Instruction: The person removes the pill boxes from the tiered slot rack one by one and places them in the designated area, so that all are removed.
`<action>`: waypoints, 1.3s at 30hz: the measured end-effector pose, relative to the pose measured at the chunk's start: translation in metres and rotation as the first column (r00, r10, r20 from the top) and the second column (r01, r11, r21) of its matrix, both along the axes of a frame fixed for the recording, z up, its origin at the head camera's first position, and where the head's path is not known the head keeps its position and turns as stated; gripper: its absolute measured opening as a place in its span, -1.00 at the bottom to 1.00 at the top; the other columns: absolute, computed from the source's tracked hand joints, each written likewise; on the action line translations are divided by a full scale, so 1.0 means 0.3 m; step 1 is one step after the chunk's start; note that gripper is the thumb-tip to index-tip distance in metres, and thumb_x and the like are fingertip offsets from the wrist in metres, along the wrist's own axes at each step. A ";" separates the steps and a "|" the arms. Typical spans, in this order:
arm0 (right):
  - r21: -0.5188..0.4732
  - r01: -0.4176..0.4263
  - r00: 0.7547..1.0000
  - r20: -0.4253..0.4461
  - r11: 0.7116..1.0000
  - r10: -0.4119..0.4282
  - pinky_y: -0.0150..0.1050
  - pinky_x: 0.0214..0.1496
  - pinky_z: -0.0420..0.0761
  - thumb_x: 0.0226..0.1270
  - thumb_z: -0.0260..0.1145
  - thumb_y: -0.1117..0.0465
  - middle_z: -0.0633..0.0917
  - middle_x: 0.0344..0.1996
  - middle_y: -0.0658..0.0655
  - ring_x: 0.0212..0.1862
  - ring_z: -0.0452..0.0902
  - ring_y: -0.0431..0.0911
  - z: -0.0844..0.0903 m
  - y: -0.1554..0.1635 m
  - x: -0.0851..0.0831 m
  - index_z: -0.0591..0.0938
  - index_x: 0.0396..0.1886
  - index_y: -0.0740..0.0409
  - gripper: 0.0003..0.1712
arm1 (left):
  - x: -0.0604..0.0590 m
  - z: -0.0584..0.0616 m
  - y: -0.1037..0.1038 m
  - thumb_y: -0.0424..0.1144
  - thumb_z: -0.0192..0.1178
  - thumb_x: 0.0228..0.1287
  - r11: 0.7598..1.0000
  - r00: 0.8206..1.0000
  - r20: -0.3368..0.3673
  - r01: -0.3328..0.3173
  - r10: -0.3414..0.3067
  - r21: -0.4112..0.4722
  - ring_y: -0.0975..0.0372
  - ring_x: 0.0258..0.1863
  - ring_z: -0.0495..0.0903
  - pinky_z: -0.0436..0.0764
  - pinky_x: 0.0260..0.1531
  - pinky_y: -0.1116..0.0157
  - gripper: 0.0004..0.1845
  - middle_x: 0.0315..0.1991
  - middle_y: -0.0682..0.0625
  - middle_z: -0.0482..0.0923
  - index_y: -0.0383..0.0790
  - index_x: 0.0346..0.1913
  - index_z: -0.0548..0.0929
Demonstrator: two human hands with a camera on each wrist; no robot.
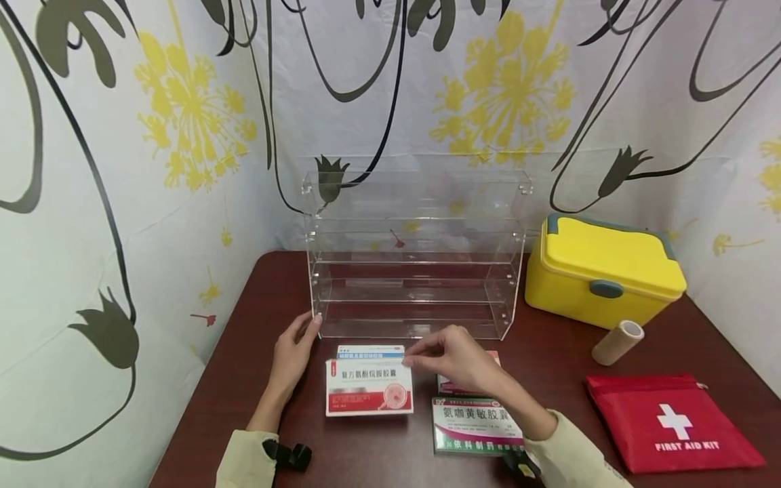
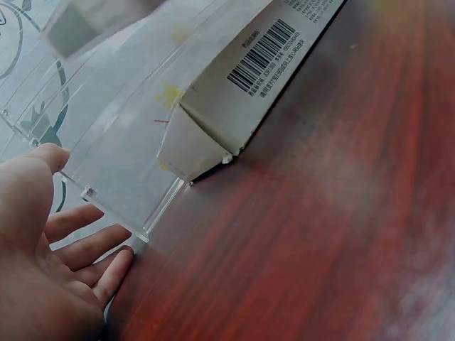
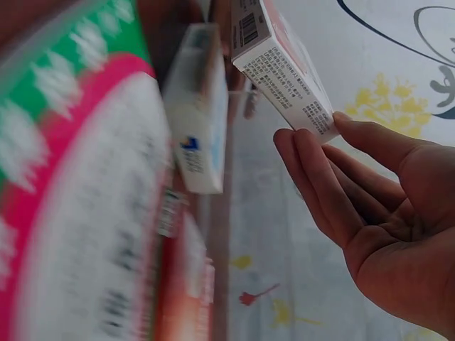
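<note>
Hands over a brown desk [image 1: 256,379]: right hand [image 1: 454,358] pinches a corner of the red-and-white medicine box [image 1: 369,387]; left hand [image 1: 294,352], fingers relaxed, rests beside the clear shelf rack [image 1: 415,254].

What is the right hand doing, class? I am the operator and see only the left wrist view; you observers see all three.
Observer: The right hand pinches a corner of the white-and-red cardboard medicine box.
Operator: What stands right of the shelf?
Observer: A yellow plastic case, lid shut, stands beside the clear acrylic shelf rack.
Operator: Anything nearer the person?
Observer: A red fabric first aid pouch lies flat on the dark reddish wooden table.
</note>
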State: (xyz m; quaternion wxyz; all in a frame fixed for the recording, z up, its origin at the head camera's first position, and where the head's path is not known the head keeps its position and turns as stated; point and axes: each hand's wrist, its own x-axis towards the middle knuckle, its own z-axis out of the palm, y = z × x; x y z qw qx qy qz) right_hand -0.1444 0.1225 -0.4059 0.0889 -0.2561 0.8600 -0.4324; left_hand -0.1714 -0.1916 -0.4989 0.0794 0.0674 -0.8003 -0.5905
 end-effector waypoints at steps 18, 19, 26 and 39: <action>-0.068 -0.054 0.961 0.266 0.996 0.070 -0.30 -0.40 0.60 0.27 0.44 0.08 0.76 -0.42 -0.05 -0.38 0.72 -0.07 -0.091 0.011 0.083 0.78 -0.28 0.11 -0.81 | 0.002 -0.002 -0.003 0.33 0.12 0.28 1.000 1.000 -0.015 0.005 -0.005 0.018 0.14 0.18 0.49 0.43 0.16 0.08 -0.32 0.18 -0.08 0.54 -0.03 0.29 0.52; -0.067 -0.066 0.959 0.271 0.996 0.081 -0.28 -0.37 0.63 0.28 0.43 0.10 0.76 -0.41 -0.04 -0.38 0.72 -0.07 -0.092 0.011 0.083 0.78 -0.27 0.13 -0.82 | 0.001 -0.003 -0.003 0.33 0.11 0.29 1.000 1.000 -0.015 0.006 -0.006 0.018 0.14 0.18 0.49 0.43 0.16 0.08 -0.33 0.18 -0.08 0.54 -0.02 0.29 0.52; 0.021 -0.144 0.960 0.244 0.989 0.135 -0.29 -0.37 0.65 0.31 0.40 0.19 0.76 -0.42 -0.05 -0.46 0.70 -0.13 -0.090 0.000 0.084 0.79 -0.28 0.18 -0.85 | 0.002 -0.005 0.000 0.35 0.09 0.28 1.000 1.000 0.003 0.004 -0.004 0.008 0.16 0.19 0.47 0.42 0.17 0.07 -0.33 0.20 -0.03 0.53 0.03 0.30 0.50; 0.243 -0.136 0.990 0.063 0.960 0.124 -0.41 -0.58 0.48 0.28 0.41 0.27 0.64 -0.65 -0.14 -0.63 0.49 -0.33 -0.069 -0.056 0.104 0.79 -0.46 0.14 -0.88 | 0.012 0.005 0.008 0.37 0.09 0.27 1.000 1.000 0.001 0.013 -0.013 0.009 0.14 0.20 0.47 0.42 0.17 0.07 -0.30 0.21 -0.06 0.52 0.00 0.31 0.50</action>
